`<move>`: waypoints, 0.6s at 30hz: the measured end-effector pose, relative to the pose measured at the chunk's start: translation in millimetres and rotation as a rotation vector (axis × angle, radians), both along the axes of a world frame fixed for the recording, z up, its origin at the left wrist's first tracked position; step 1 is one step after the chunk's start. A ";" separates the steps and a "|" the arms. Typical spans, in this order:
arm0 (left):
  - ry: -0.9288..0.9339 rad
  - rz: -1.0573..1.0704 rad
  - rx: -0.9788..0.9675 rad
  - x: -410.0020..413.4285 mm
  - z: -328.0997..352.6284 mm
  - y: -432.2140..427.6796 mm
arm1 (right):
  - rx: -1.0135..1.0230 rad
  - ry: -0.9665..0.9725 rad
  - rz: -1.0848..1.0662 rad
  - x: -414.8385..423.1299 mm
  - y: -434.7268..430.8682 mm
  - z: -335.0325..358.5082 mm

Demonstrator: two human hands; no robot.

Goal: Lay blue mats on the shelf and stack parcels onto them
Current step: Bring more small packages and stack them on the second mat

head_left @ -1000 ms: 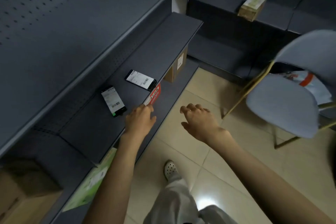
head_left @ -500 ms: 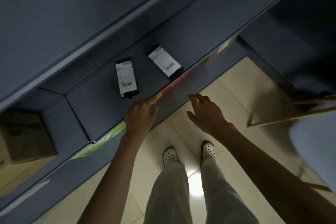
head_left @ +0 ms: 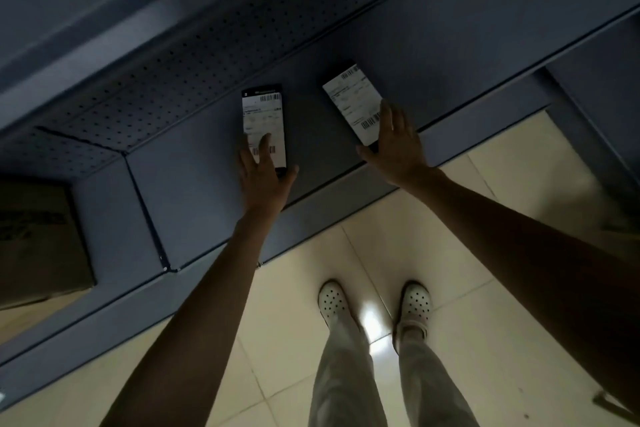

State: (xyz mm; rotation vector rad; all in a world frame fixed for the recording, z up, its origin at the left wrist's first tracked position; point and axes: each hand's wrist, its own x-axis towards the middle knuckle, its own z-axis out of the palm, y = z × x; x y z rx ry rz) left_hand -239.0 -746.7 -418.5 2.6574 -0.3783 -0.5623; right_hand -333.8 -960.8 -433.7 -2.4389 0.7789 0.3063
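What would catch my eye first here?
Two white-labelled black parcels, the left parcel and the right parcel, lie side by side on the dark shelf. The left hand spreads over the left one's near end; the right hand is at the right one's near edge. White clogs stand on the tiles below.

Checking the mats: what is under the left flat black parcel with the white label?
Around the flat black parcel only dark blue-grey shelf shows; no mat edge visible. The left hand covers its near end.

Blue-grey shelf, hole-dotted back panel — black parcels labelled white, barcoded.
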 end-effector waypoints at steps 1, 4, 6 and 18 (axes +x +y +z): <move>0.022 0.019 -0.004 4.3 -5.8 0.6 | -0.001 -0.006 -0.014 5.8 0.3 -5.6; 0.074 0.069 -0.064 14.8 -22.6 4.1 | -0.004 -0.050 -0.043 16.9 3.8 -19.3; 0.098 0.102 -0.087 18.2 -33.0 6.7 | -0.022 -0.079 -0.077 19.9 5.3 -24.9; 0.088 0.107 -0.134 -3.4 -22.6 21.6 | -0.028 -0.194 -0.281 -26.8 37.8 -4.3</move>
